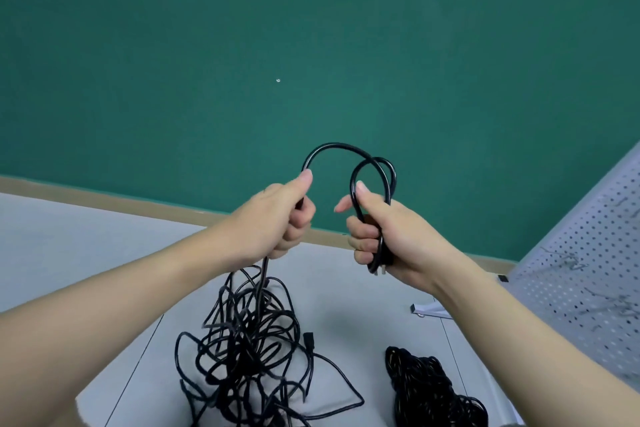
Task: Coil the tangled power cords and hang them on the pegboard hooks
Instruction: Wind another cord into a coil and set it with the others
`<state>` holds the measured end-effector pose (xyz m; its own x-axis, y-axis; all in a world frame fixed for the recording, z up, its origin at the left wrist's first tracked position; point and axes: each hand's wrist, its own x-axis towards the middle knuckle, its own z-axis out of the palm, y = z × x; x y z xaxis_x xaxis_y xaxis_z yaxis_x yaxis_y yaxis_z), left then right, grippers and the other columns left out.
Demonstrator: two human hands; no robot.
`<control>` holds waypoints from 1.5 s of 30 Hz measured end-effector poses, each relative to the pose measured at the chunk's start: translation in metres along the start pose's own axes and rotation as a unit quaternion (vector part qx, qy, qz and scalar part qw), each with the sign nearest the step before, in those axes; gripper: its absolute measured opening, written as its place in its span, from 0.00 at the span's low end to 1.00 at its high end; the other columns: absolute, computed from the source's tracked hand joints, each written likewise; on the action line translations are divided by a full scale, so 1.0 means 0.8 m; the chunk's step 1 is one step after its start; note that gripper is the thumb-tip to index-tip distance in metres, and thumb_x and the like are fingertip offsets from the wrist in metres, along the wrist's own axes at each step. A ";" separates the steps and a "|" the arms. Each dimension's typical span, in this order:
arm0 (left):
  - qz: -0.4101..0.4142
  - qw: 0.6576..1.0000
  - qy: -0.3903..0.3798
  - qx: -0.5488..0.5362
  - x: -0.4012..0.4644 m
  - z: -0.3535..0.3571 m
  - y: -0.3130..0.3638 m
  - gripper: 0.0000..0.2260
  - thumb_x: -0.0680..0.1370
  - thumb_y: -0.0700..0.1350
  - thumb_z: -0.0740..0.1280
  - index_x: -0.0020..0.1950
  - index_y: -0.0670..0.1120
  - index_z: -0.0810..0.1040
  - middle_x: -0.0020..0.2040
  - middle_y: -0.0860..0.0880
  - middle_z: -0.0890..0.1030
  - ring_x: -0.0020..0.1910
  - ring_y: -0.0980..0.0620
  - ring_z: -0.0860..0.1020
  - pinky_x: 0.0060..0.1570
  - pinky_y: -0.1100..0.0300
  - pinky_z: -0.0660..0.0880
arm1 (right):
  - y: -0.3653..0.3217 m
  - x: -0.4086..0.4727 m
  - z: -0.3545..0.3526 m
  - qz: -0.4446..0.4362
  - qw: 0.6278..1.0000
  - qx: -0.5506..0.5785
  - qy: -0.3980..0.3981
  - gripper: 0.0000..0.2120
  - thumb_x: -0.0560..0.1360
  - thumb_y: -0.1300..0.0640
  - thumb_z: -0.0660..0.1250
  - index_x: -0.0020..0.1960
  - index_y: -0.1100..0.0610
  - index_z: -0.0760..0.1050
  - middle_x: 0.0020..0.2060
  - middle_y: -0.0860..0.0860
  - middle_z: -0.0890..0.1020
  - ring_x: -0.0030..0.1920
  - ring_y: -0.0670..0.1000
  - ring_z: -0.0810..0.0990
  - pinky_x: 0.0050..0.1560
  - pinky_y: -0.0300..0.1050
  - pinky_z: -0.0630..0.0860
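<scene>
A black power cord (337,148) arches between my two raised hands. My left hand (280,218) grips the cord where it rises out of a tangled heap of black cords (249,350) on the floor below. My right hand (377,229) holds a small loop of the same cord together with its plug end, whose prongs stick out under the palm. The white pegboard (588,274) with metal hooks (575,265) leans at the right edge.
A second, denser pile of black cord (429,388) lies on the grey floor at the lower right. The pegboard's white foot with a caster (424,310) stands near it. A green wall with a tan baseboard (138,199) fills the background.
</scene>
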<state>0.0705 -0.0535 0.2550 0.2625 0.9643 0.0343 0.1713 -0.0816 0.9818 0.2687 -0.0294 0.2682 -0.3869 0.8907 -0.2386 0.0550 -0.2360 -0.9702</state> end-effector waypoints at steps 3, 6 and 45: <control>0.034 0.997 0.028 -0.065 -0.020 -0.005 0.031 0.23 0.86 0.52 0.48 0.31 0.50 0.56 0.29 0.50 0.53 0.29 0.51 0.50 0.31 0.57 0.47 | -0.001 0.001 0.013 -0.067 0.997 -0.029 0.011 0.18 0.85 0.45 0.60 0.57 0.58 0.79 0.32 0.50 0.71 0.32 0.50 0.67 0.37 0.45 0.71; 0.074 0.990 0.056 -0.102 -0.033 -0.011 0.053 0.23 0.86 0.48 0.48 0.29 0.50 0.57 0.28 0.51 0.53 0.28 0.52 0.50 0.30 0.59 0.47 | -0.005 0.000 0.026 -0.142 0.986 -0.047 0.074 0.14 0.85 0.48 0.63 0.59 0.56 0.82 0.38 0.51 0.81 0.35 0.51 0.77 0.45 0.50 0.76; -0.018 0.999 -0.034 -0.025 0.017 0.016 -0.045 0.21 0.88 0.50 0.52 0.38 0.45 0.71 0.29 0.48 0.65 0.30 0.49 0.64 0.34 0.57 0.67 | 0.024 0.036 0.024 -0.035 0.997 0.010 -0.069 0.09 0.81 0.55 0.67 0.55 0.60 0.82 0.30 0.56 0.76 0.27 0.49 0.70 0.31 0.39 0.69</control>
<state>0.0804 -0.0403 0.2174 0.3206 0.9471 -0.0112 0.1342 -0.0338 0.9904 0.2410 -0.0154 0.2436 -0.5124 0.8433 -0.1618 0.0057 -0.1851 -0.9827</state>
